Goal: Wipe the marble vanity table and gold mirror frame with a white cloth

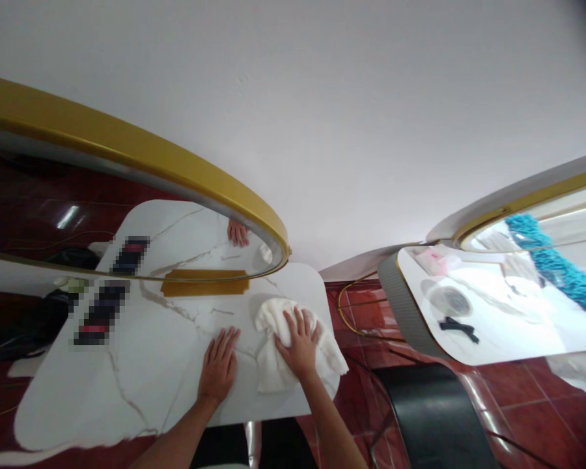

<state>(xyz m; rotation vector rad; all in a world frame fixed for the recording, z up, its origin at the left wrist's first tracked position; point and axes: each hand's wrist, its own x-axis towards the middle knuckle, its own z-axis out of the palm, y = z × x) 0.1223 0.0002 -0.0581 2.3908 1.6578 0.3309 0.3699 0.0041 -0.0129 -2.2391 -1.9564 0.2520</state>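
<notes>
As the right hand (301, 342) touches white cloth (273, 374), left hand (218, 365) touches tabletop (161, 352).

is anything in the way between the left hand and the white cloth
Nothing visible stands between the left hand and the white cloth; only a bare strip of marbled tabletop separates them. The right hand rests on the cloth.

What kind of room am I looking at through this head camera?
Probably a salon or dressing room: a large gold-framed mirror stands over a marble-patterned table, with a second mirror and table alongside and a black chair drawn up there.
</notes>
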